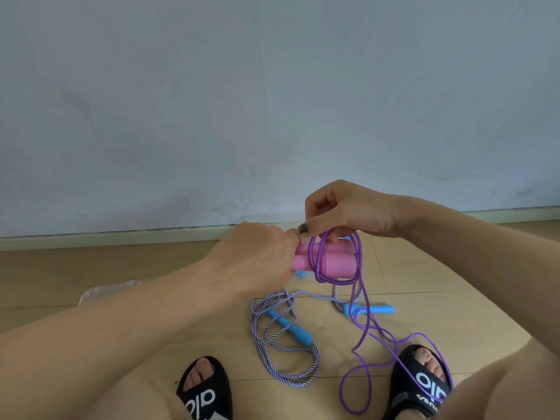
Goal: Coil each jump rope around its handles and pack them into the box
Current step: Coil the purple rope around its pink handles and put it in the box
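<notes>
My left hand (257, 256) grips two pink handles (330, 259) side by side, held level above the floor. A purple rope (368, 325) loops loosely around them and trails down to my right slipper. My right hand (345, 210) hovers just above the handles and pinches the purple rope near their top edge. On the floor below lies a second jump rope (285, 356), striped white and purple, uncoiled, with one blue handle (291, 327) in its loops and the other blue handle (371, 309) further right. No box is clearly in view.
My feet in black slippers (204, 389) rest on the tan wood floor (424, 283); the right one (422, 386) has purple rope across it. A clear plastic item (106, 291) lies at the left. A pale wall with a baseboard (121, 237) stands close ahead.
</notes>
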A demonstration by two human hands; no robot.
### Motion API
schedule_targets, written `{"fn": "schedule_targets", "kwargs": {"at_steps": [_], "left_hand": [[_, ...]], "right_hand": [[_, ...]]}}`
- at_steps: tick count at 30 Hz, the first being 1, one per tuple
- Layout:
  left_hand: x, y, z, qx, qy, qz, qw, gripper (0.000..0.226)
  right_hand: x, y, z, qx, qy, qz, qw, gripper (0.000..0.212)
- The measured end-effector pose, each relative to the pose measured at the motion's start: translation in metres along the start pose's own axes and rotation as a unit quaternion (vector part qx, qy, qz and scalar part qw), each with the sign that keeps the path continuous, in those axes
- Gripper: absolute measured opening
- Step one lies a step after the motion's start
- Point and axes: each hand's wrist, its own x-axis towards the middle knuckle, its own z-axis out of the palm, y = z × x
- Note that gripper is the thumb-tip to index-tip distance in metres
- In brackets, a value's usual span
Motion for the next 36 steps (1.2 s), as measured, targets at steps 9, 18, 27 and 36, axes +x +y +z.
{"fn": "schedule_targets", "kwargs": {"at_steps": [9, 18, 27, 36], "left_hand": [[-0.012, -0.015, -0.016, -0.139, 0.156, 0.067, 0.976, 0.020], [0.007, -0.067, -0.012, -0.242, 0.178, -0.168, 0.939, 0.021], [0.019, -0.074, 0.023, -0.043, 0.022, -0.169, 0.984, 0.007], [0.007, -0.016, 0.022, 0.039, -0.013, -0.063, 0.997, 0.013]], "right_hand": [[0.014, 0.007, 0.015, -0.017, 0.161, -0.028, 0.986, 0.054], [0.002, 0.027, 0.079, 0.080, 0.265, 0.089, 0.957, 0.054], [-0.036, -0.007, 0.111, -0.347, 0.185, -0.027, 0.919, 0.044], [-0.017, -0.030, 0.025, -0.451, 0.291, -0.095, 0.839, 0.062]]}}
